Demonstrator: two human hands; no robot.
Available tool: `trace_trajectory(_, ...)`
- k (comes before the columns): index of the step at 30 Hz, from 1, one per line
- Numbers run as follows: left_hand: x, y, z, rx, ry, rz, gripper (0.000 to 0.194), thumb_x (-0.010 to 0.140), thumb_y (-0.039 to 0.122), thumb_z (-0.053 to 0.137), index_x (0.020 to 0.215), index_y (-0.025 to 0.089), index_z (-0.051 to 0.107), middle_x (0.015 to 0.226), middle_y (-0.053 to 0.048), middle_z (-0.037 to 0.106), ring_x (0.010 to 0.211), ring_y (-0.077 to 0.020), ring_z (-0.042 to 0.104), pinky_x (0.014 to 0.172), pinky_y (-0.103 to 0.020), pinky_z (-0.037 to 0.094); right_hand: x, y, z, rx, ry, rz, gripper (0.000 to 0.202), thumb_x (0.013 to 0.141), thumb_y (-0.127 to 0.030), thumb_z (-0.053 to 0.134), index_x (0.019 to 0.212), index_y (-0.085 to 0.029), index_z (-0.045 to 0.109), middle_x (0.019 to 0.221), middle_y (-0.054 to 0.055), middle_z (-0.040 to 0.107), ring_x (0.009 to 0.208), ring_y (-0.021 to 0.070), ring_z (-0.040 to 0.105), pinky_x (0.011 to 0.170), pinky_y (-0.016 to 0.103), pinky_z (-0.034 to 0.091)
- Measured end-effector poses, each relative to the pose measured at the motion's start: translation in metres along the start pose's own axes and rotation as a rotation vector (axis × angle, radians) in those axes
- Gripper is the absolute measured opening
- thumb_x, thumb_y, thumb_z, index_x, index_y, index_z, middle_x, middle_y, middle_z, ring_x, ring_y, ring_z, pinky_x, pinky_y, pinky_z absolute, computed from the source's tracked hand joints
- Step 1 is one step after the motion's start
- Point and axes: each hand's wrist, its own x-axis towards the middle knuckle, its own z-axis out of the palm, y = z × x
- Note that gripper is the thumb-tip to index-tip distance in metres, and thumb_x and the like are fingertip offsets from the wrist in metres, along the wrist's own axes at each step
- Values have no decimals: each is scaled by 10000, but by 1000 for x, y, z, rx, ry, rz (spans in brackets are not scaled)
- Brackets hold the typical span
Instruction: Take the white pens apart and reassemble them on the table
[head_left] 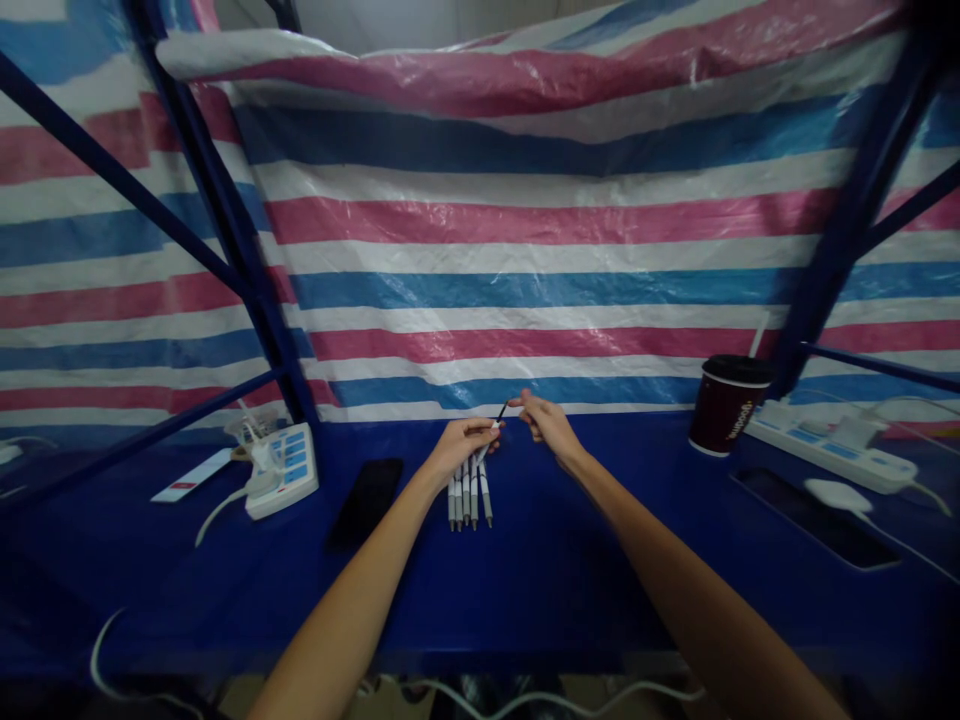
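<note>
- Left hand [466, 445] had a white pen [495, 427] pinched, tilted upward, right at the far ends of the row of pens [466, 500] on the blue table [570, 570]!
- Right hand [547, 425], fingers drawn in narrow, met the dark rod [502, 411] poking from that pen; gripping or merely touching, I couldn't tell.
- Danger there: a sideways tug might have bent so thin a rod, and a loose pinch could have dropped it.
- Trouble below, too: one dip of the left hand could have set those pens rolling.
- And the black phone [367, 500] lay beside the left forearm [367, 600], where a careless sweep risked nudging it.
</note>
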Motion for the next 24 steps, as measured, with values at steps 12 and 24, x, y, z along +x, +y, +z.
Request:
trace_trajectory(12, 3, 1, -13, 608, 184, 324, 222, 850, 282, 750, 1050, 204, 807, 1050, -92, 768, 968, -248, 687, 927, -386, 508, 16, 11, -33, -257, 38, -294, 326, 836, -505, 673, 888, -190, 739, 920, 70, 686, 841, 211, 628, 756, 325, 489)
trace_trajectory(24, 1, 1, -15, 713, 162, 424, 208, 896, 276, 693, 1073, 256, 802, 1105, -80, 753, 1060, -268, 684, 965, -392, 511, 14, 15, -34, -400, -26, -357, 204, 850, -344, 684, 963, -205, 782, 988, 75, 696, 822, 203, 654, 804, 355, 511)
